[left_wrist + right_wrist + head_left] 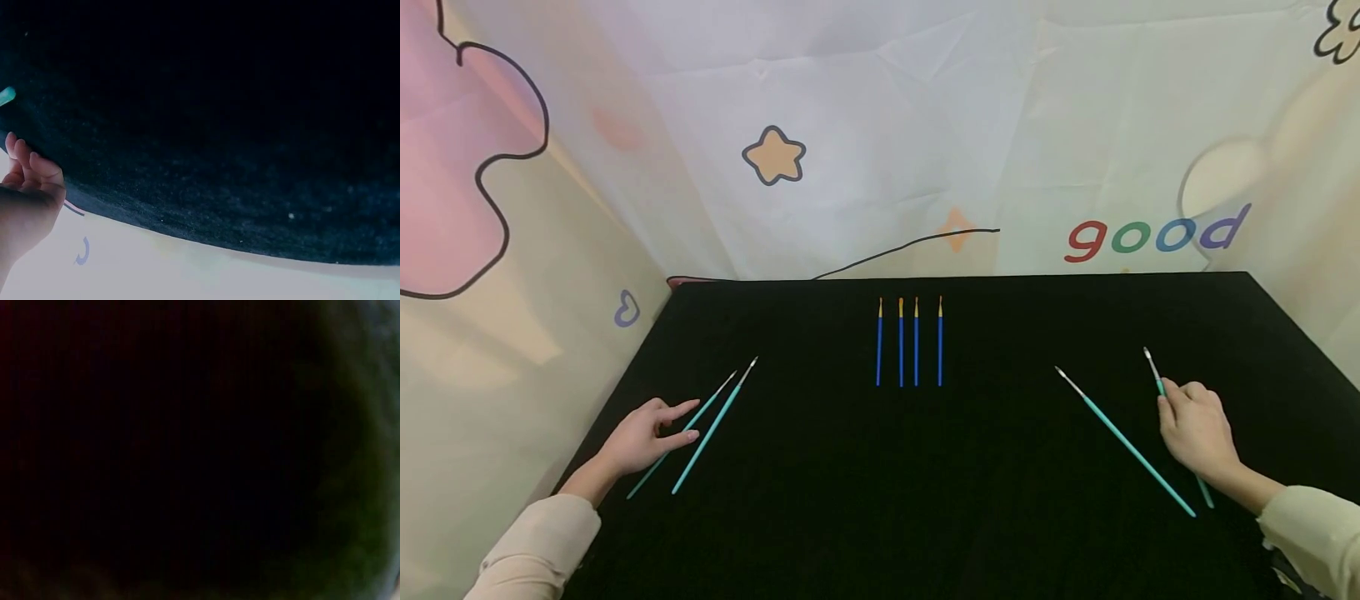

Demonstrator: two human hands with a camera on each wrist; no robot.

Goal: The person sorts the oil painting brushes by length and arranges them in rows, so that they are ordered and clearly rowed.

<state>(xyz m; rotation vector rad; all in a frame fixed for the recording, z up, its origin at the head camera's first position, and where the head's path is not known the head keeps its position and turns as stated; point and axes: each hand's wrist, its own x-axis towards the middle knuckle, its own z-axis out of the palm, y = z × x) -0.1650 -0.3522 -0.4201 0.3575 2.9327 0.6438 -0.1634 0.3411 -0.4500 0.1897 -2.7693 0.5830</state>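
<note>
Over the outer left turquoise paintbrush (646, 478) is my left hand (642, 435), thumb and index finger spread apart on either side of its handle. A second turquoise paintbrush (713, 427) lies slanted just right of those fingertips. My right hand (1198, 425) holds the outer right turquoise paintbrush (1153, 365); its white tip sticks out ahead of the fingers, and its handle end shows below the palm. To the left of that hand lies another turquoise paintbrush (1127, 444). The left wrist view catches a turquoise handle end (7, 95) near my fingers. The right wrist view is almost wholly dark.
Several thin blue paintbrushes (901, 350) with orange-yellow tips lie side by side at the back middle of the black tabletop (865, 500). Behind the table hangs a pale printed cloth (880, 150), which also runs along the left side.
</note>
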